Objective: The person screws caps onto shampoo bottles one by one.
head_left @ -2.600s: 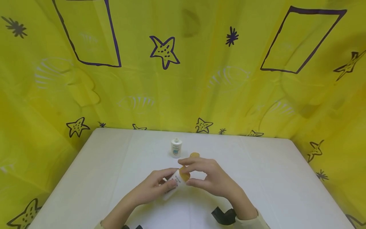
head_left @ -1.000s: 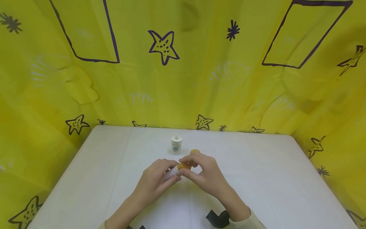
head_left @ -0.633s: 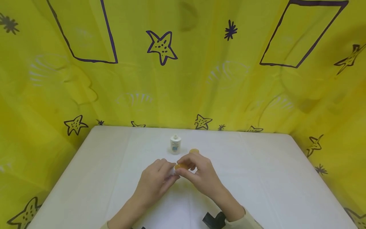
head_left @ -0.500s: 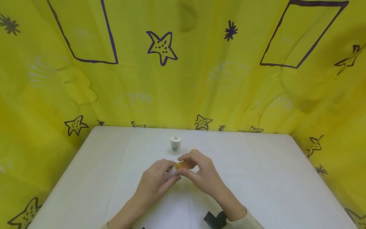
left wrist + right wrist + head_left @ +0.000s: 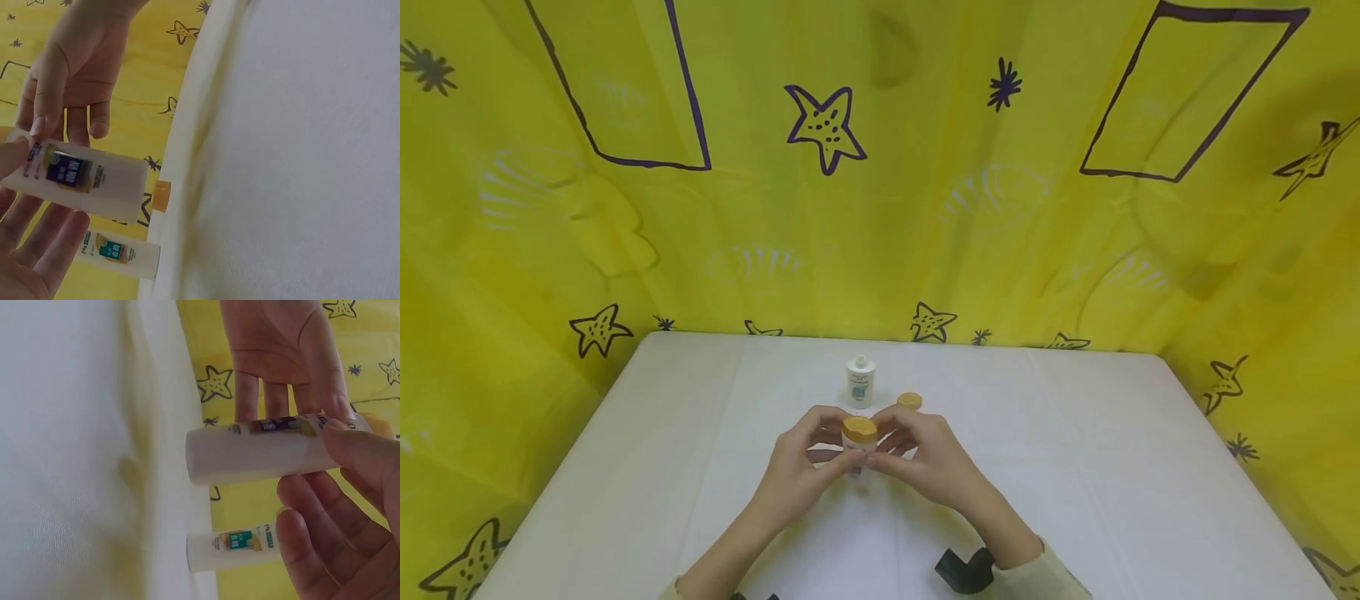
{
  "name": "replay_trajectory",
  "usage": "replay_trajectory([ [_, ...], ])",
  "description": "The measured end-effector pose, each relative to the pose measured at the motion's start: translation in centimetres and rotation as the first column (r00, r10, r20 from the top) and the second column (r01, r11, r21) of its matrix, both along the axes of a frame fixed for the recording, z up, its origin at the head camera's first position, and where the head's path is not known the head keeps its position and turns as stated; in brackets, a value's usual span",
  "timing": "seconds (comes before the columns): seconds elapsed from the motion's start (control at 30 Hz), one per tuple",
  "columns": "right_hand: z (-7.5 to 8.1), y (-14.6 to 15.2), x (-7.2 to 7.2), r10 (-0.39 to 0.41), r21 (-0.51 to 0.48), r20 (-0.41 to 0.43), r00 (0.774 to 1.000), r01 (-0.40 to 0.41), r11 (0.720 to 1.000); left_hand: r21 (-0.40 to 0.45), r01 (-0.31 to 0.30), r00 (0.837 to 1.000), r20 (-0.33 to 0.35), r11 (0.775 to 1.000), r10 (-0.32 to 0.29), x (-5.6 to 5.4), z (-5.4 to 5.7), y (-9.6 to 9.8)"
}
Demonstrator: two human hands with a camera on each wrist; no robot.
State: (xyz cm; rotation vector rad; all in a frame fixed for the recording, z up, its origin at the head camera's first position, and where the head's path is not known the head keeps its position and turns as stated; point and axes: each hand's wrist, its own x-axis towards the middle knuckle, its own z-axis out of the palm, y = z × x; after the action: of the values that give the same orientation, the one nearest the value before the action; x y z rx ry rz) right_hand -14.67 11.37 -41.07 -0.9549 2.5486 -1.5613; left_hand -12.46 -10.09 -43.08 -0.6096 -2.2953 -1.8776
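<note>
A white bottle (image 5: pixel 119 181) with a purple label and an orange cap (image 5: pixel 860 429) stands upright between my two hands, above the table. My left hand (image 5: pixel 801 462) holds it from the left, thumb on its front. From the other side my right hand (image 5: pixel 925 454) grips it, thumb near the left thumb just below the cap. The bottle's base shows in the right wrist view, raised off the tabletop. Beyond the hands a second white bottle (image 5: pixel 861 383) with a teal label stands uncapped, its narrow nozzle bare. A loose orange cap (image 5: pixel 909 401) lies right of it.
The white-covered table (image 5: pixel 1075 467) reaches back to a yellow curtain (image 5: pixel 880 217) printed with stars and shells. A black strap piece (image 5: pixel 964 571) shows by the right wrist.
The held bottle has turned from lying tilted, cap toward the right hand, to upright with its cap on top. My right hand has moved from the cap down to the bottle's side.
</note>
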Motion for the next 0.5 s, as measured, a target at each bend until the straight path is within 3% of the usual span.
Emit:
replay_trajectory([
  [0.5,-1.1,0.3,-0.7,0.008,0.087,0.106,0.994,-0.017,0.996,-0.028,0.04,0.991,0.127,0.999,-0.036,-0.7,-1.3,-0.3],
])
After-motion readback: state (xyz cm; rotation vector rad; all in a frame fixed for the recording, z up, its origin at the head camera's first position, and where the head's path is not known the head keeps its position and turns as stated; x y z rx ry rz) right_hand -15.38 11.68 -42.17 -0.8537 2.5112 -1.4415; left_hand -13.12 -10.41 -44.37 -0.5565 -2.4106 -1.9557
